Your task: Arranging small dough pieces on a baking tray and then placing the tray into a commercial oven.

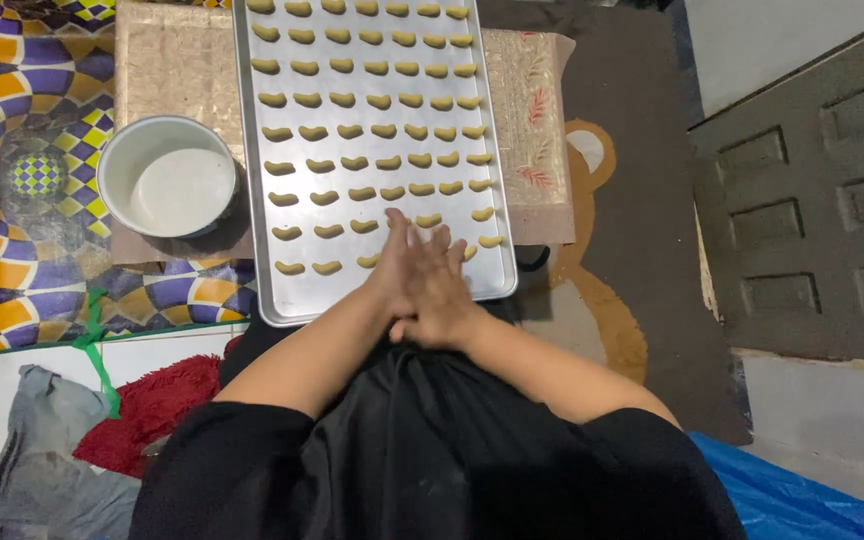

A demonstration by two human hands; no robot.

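On the far left I see a swirly purple-and-yellow mat [12,150], and on it a white bowl [167,176] with a pale floury layer inside, just beside the tray's left edge. Then the tray [282,290] itself, a long metal sheet lined with neat rows of small curved dough pieces [357,130]; the nearest rows have bare spots at the near corner.

Now the hands. The left hand [402,262] and right hand [442,292] are pressed flat together, palm on palm, fingers stretched out over the tray's near edge. It looks to me like rolling, shaping another piece between the palms, but whether dough sits in there I cannot tell; nothing shows between them. If so, the next move calls for parting the palms and laying the piece into a free spot in the front row without nudging its neighbours.

Under the tray lies a beige cloth [537,120] with red leaf marks, over a brown rug [632,180] with a bear shape. Right of that, a dark panelled door [802,210]. Near me: red shaggy fabric [157,405], grey cloth [42,450], and blue plastic sheet [792,500] at the right corner.
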